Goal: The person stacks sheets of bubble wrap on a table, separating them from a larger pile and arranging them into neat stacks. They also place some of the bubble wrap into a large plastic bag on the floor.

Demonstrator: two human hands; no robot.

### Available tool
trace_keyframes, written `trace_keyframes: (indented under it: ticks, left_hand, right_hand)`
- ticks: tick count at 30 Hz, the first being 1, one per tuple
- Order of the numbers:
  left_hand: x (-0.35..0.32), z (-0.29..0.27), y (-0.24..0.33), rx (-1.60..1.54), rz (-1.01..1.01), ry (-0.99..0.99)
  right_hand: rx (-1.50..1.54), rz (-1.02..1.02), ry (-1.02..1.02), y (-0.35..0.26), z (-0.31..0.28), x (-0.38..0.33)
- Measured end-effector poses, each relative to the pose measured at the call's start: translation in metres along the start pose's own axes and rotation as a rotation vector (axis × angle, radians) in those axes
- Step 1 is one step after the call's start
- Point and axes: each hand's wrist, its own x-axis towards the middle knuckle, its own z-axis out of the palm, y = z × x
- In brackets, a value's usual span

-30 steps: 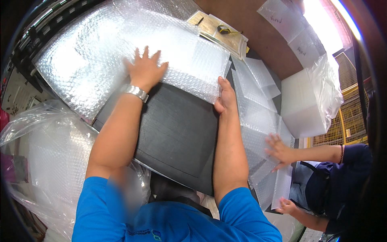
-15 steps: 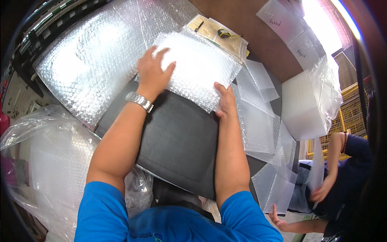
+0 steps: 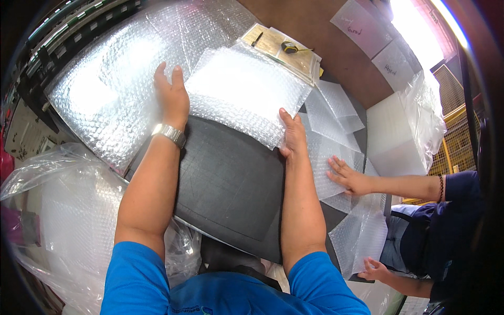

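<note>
bubble wrap (image 3: 247,94) half hiding black panel (image 3: 231,184)

The far end of the black panel (image 3: 231,184) is lost under the folded bubble wrap (image 3: 247,94), its near edge behind the person's blue shirt (image 3: 226,294), and the co-worker (image 3: 446,226) on the right is cut off by the picture's rim.
</note>
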Motion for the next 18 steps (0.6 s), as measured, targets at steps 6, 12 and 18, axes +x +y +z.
trace_keyframes:
  ticks: [6,12,18]
  left_hand:
    - [-0.003,-0.004,0.007,0.022,-0.049,-0.026]
    - [-0.005,-0.005,0.012,0.018,-0.062,-0.01]
    - [-0.002,-0.005,0.007,0.033,-0.045,0.003]
  right_hand:
    - [-0.012,-0.026,-0.011,0.001,0.002,-0.002]
    - [-0.047,-0.029,0.014,0.005,-0.005,0.003]
    - [0.0,0.01,-0.022,0.001,-0.002,0.0]
